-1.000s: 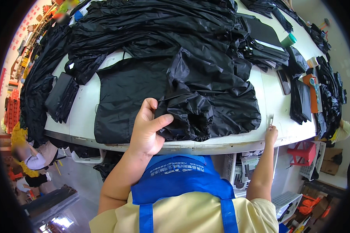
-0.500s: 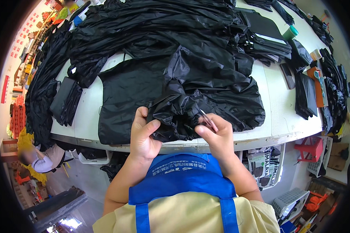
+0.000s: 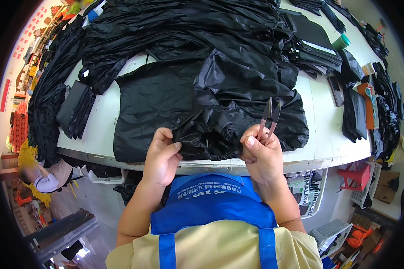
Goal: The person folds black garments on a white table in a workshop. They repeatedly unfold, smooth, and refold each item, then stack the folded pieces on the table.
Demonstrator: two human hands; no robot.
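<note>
The left hand's thumb and forefinger are nearly closed, pinching the edge of a black fabric piece at nine o'clock of its gathered opening. At three o'clock of that opening, the right hand has its fingers curled around small metal snips, blades slightly parted and aimed toward twelve; its thumb and forefinger press together, and whether they grip cloth or thread cannot be told. The fabric piece lies in the middle of the white table, near its six o'clock edge. It looks light, limp and slippery, hardly fragile; the ruched rim seems the surest hold. Outward, white characters cross the blue apron at six, bold dark lettering marks packages at four, and red characters run down the wall at ten, too small to read with certainty.
</note>
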